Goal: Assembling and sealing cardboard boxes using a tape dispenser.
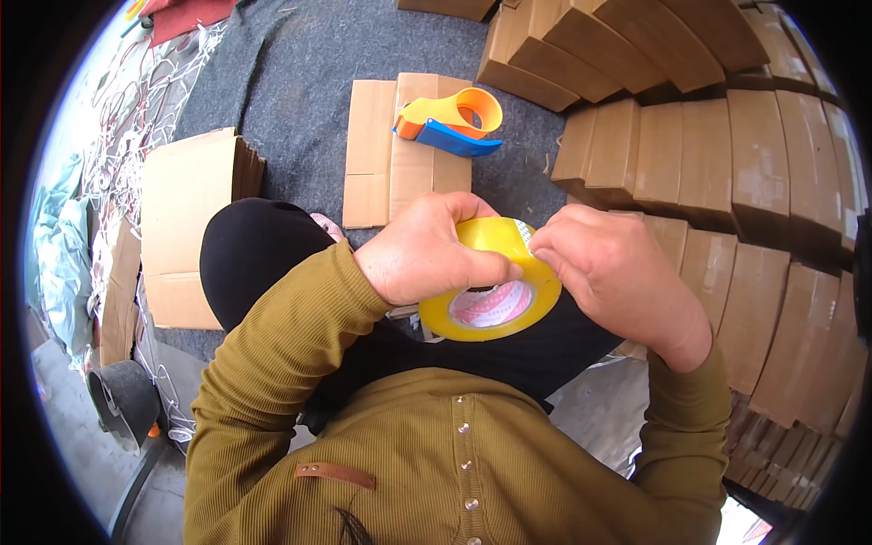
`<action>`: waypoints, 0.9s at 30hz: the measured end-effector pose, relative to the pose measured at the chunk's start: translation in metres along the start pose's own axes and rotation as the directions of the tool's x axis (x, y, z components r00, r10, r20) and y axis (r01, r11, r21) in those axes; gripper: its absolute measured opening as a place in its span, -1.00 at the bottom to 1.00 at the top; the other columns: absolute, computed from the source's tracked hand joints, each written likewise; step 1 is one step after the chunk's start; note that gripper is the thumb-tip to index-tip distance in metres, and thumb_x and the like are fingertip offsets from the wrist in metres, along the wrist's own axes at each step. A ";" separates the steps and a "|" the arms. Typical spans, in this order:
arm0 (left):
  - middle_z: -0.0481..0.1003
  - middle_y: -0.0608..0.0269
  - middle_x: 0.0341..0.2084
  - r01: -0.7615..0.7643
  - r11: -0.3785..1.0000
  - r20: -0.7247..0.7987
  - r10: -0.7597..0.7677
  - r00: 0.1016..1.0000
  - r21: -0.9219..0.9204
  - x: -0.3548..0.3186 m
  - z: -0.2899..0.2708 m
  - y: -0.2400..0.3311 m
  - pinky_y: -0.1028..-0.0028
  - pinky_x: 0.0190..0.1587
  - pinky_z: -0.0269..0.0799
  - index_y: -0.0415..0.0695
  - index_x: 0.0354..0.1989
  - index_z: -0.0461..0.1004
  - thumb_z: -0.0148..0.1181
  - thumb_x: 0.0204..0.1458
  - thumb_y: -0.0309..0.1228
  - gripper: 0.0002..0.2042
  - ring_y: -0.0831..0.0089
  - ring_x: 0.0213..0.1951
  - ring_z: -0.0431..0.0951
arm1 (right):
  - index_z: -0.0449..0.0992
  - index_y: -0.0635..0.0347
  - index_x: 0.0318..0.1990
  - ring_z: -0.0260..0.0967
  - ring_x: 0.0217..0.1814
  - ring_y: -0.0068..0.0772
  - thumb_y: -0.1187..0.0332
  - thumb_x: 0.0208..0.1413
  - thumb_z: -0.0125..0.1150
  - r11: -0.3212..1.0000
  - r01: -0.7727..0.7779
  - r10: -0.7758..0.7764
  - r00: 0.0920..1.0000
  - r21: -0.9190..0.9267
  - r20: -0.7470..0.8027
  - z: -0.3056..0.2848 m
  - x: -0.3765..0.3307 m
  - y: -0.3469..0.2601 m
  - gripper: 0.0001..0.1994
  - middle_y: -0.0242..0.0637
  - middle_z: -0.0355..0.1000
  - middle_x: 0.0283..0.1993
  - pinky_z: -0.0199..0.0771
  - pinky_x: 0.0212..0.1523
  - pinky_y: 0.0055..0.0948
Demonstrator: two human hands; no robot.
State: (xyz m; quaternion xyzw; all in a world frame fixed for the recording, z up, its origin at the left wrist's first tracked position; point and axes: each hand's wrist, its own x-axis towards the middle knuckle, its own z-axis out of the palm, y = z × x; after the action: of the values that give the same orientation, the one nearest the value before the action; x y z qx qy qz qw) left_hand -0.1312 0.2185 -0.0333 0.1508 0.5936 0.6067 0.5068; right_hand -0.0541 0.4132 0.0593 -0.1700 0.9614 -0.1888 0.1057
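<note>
A wide roll of yellow packing tape (522, 313) is held up over my lap, its pink-and-white core facing up toward me. My left hand (427, 245) grips it from the left, thumb across the near face and the other fingers behind. At the roll's right edge, my right hand (618, 272) pinches with thumb and fingertips, right beside a small white printed strip (524, 232) on the tape's outer surface. Beyond my hands, an orange and blue tape dispenser (447, 125) rests on a flat folded cardboard box (371, 154).
Stacked cardboard boxes (708, 145) fill the right side. On the left stands a pile of flattened cartons (186, 227). A grey felt cloth (318, 64) covers the work surface. Tangled strapping (118, 118), a light blue plastic bag (62, 254) and a black cylindrical object (118, 400) lie farther left.
</note>
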 end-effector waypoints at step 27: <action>0.50 -0.06 -0.29 -0.172 0.666 -0.311 0.540 0.782 0.726 0.004 0.018 -0.010 0.14 -0.19 0.53 -0.27 -0.14 0.50 0.43 -0.21 -0.32 -0.56 -0.06 -0.27 0.58 | 0.35 0.15 -0.48 0.41 -0.42 -0.25 0.48 -0.13 0.23 0.894 -0.132 0.038 0.974 -0.428 -0.222 0.041 0.016 -0.027 -0.87 -0.27 0.29 -0.48 0.32 -0.31 -0.27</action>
State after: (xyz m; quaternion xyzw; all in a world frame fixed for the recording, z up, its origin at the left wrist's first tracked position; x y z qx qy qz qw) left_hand -0.1144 0.2301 -0.0392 0.2745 0.8354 0.4628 0.1121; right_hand -0.0502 0.3706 0.0304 -0.1263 0.9914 0.0216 -0.0281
